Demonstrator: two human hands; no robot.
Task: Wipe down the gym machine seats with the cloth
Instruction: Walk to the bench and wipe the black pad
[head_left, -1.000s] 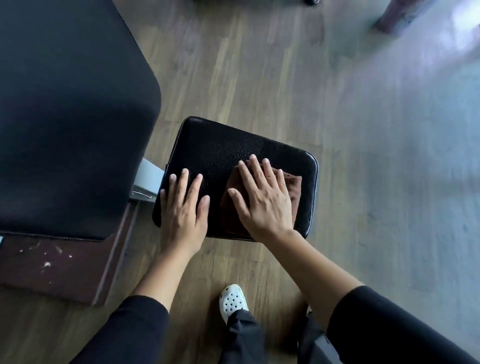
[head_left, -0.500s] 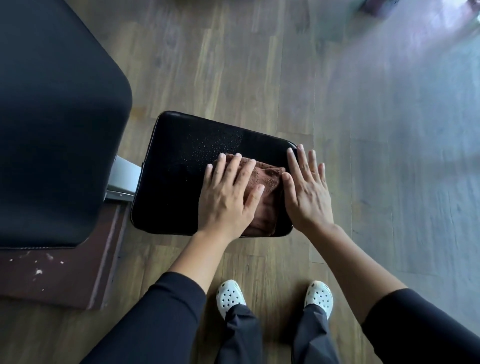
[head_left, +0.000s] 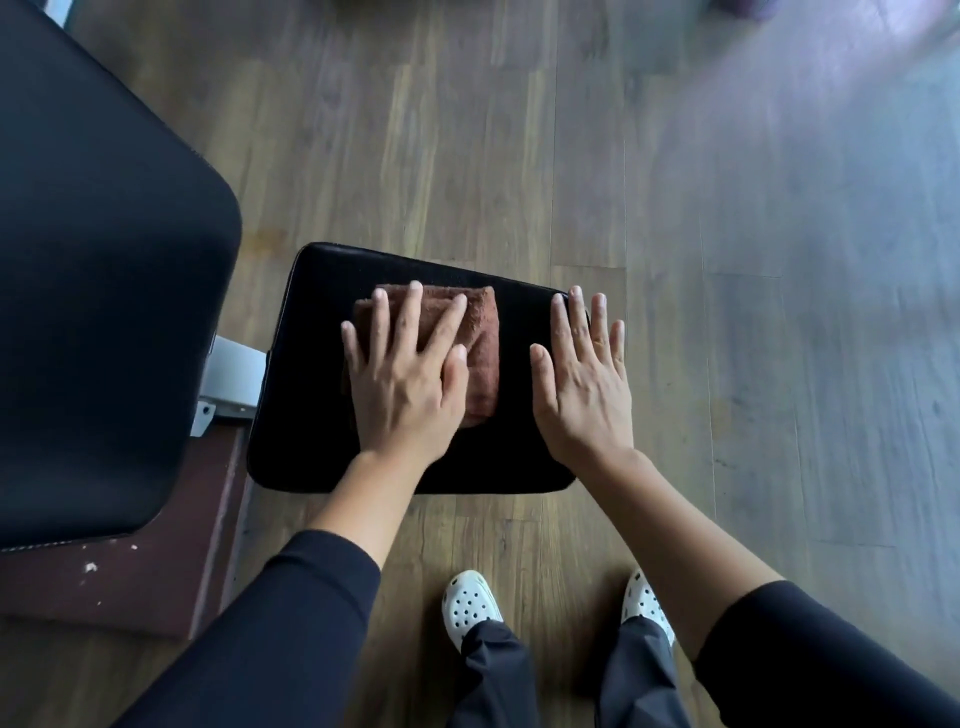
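A small black padded seat (head_left: 311, 415) sits low over the wooden floor. A folded brown cloth (head_left: 480, 358) lies on the middle of it. My left hand (head_left: 405, 379) presses flat on the cloth with fingers spread and straight. My right hand (head_left: 584, 384) rests flat on the seat's right edge, beside the cloth and apart from it, fingers straight.
A large black backrest pad (head_left: 104, 312) fills the left side, joined to the seat by a white metal bracket (head_left: 228, 384). A dark red machine base (head_left: 130, 582) lies below it. My white perforated shoes (head_left: 470, 605) stand on the wooden floor (head_left: 519, 156) just in front of the seat.
The cloth passed from under my right hand to under my left hand. My left hand has pushed it leftward to the seat's middle. My right hand now rests on the seat's right edge.
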